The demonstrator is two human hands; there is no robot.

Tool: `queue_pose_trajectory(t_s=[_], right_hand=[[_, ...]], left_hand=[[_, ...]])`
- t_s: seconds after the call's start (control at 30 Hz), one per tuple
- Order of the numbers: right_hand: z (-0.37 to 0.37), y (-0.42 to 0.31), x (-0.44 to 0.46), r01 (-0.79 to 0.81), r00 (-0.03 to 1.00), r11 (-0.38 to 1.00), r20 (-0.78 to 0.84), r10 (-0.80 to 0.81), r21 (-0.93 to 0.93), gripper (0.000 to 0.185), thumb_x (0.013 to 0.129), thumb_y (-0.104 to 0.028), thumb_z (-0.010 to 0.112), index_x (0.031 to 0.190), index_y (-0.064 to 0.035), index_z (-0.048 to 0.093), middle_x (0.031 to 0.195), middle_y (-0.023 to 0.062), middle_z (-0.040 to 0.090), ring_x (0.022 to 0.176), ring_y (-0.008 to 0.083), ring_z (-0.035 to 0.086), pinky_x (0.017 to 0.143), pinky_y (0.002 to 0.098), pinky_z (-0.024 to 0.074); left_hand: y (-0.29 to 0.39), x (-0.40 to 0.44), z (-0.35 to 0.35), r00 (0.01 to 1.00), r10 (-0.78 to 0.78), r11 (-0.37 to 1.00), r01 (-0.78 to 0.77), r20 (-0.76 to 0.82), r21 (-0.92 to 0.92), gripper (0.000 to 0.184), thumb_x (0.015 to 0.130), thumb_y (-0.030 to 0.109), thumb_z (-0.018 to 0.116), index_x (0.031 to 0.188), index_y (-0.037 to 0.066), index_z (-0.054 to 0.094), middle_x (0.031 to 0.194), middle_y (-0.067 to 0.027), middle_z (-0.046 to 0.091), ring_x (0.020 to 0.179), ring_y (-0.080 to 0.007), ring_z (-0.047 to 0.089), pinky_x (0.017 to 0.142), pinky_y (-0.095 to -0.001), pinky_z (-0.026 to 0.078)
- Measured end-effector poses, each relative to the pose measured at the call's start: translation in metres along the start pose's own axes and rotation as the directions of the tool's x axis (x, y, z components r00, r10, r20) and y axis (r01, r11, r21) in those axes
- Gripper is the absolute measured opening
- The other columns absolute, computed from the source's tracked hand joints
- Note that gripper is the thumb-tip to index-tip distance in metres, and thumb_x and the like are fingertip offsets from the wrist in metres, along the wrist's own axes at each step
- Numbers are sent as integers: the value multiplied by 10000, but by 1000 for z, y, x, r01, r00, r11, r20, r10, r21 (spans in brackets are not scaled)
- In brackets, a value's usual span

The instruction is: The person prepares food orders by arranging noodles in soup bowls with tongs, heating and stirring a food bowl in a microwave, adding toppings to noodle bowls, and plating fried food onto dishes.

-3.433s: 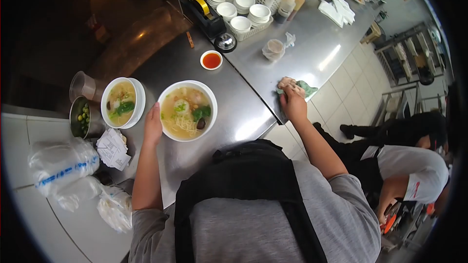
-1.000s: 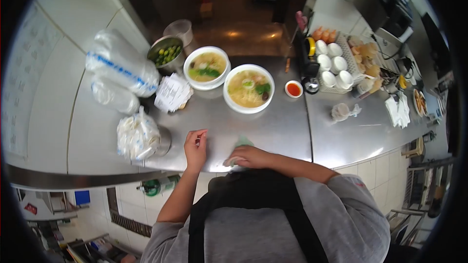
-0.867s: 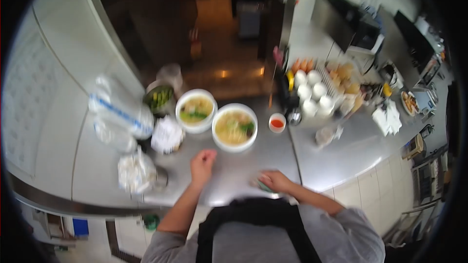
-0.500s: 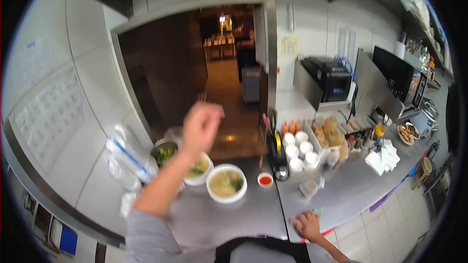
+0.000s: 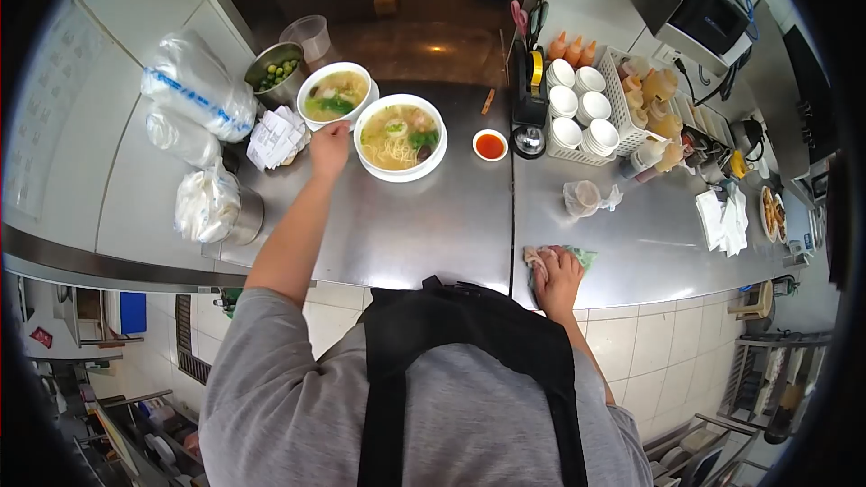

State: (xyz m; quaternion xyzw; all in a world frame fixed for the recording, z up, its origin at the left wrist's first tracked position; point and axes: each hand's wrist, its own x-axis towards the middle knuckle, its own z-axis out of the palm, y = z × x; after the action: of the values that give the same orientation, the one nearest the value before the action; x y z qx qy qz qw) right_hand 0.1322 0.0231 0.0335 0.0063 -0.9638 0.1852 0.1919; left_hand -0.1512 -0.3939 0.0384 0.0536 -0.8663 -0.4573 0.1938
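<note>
Two white bowls of noodle soup stand on the steel counter, each on a white saucer. My left hand (image 5: 330,149) is at the near edge of the left soup bowl (image 5: 334,95), its fingers pinched together on the rim of the saucer under it; the fingertips are partly hidden. Just to the right is the other soup bowl (image 5: 400,137), with noodles and greens. My right hand (image 5: 557,278) presses on a crumpled pink and green cloth (image 5: 577,258) near the counter's front edge, fingers curled over it. A small dish of red sauce (image 5: 490,145) sits between the hands, farther back.
Left of the bowls are a pot of green citrus (image 5: 275,77), folded papers (image 5: 278,138) and bagged stacks (image 5: 198,95). Toward the right, a basket of white cups (image 5: 577,108), a tape dispenser (image 5: 530,81), a plastic cup (image 5: 582,198) and white napkins (image 5: 722,219) stand on the counter (image 5: 433,234).
My left hand, raised over the bowls earlier, has come down to the left bowl's saucer. My right hand stays on the cloth. The view has tilted downward.
</note>
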Motion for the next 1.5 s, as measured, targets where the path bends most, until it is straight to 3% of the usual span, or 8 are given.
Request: queue_pose_trajectory(t_s=[0.43, 0.63, 0.8, 0.87, 1.03, 1.17, 1.27, 1.5], right_hand=[[0, 0, 0, 3, 1000, 999, -16, -4, -38, 265, 751, -171, 684, 1010, -136, 645, 1045, 80, 589, 1044, 320, 513, 904, 446, 368], [-3, -4, 1, 8, 1000, 999, -20, -8, -35, 247, 766, -179, 684, 1003, -116, 652, 1025, 95, 598, 1021, 324, 519, 894, 442, 373], [13, 15, -1, -3, 992, 998, -129, 11, 64, 203, 872, -159, 600, 1034, -40, 624, 948, 126, 620, 920, 292, 572, 819, 404, 427], [21, 11, 6, -353, 879, 595, 37, 476, 722, 219, 952, -196, 512, 1047, -26, 613, 941, 92, 630, 897, 195, 588, 755, 349, 457], [33, -36, 28, -471, 789, -143, 489, 372, 870, 348, 998, -304, 426, 1178, -28, 540, 1043, 76, 605, 918, 184, 595, 827, 323, 489], [2, -51, 36, -416, 808, -77, 408, 426, 906, 295, 989, -272, 449, 1120, -36, 570, 1021, 88, 613, 904, 179, 604, 759, 346, 499], [-33, -39, 33, -318, 948, 818, 163, 273, 479, 212, 899, -267, 578, 1006, -91, 632, 1062, 147, 620, 950, 311, 598, 800, 360, 460], [3, -12, 5, -51, 998, 990, -52, 45, -128, 433, 730, -269, 692, 1140, -161, 603, 1251, 108, 543, 1240, 334, 425, 986, 573, 287]], left_hand=[[8, 5, 25, 996, 86, 975, -88, 23, 206, 201, 750, 63, 621, 938, 30, 685, 842, -146, 686, 804, -294, 669, 718, -368, 521], [1, -38, 30, 995, -94, 952, 85, -16, -293, 320, 854, 60, 556, 1164, 0, 605, 985, -177, 670, 869, -278, 656, 794, -343, 503], [75, -140, 22, 910, 408, 912, -404, -72, 69, 458, 845, 110, 588, 1272, 1, 463, 1203, -237, 489, 1159, -429, 427, 977, -512, 332], [104, -170, 27, 764, 601, 796, -597, 236, -94, 461, 833, 187, 645, 1253, 68, 496, 1159, -165, 525, 1095, -363, 491, 928, -465, 395], [172, -204, 63, 370, 570, 822, -262, 734, -506, 350, 816, 203, 678, 1101, 63, 533, 1054, -142, 546, 930, -304, 576, 798, -383, 478], [186, -203, 81, 80, 797, 538, -545, 599, -643, 255, 850, 118, 616, 1084, 77, 525, 1069, -122, 536, 991, -326, 569, 807, -424, 484], [235, -154, 44, 16, 808, 468, -625, 588, -625, 345, 854, 116, 609, 1189, 115, 522, 1167, -114, 499, 1046, -328, 555, 854, -404, 482], [450, 45, -124, 279, 953, 250, -944, -116, -216, 113, 851, 146, 645, 861, 34, 659, 872, -112, 642, 786, -237, 627, 727, -347, 513]])
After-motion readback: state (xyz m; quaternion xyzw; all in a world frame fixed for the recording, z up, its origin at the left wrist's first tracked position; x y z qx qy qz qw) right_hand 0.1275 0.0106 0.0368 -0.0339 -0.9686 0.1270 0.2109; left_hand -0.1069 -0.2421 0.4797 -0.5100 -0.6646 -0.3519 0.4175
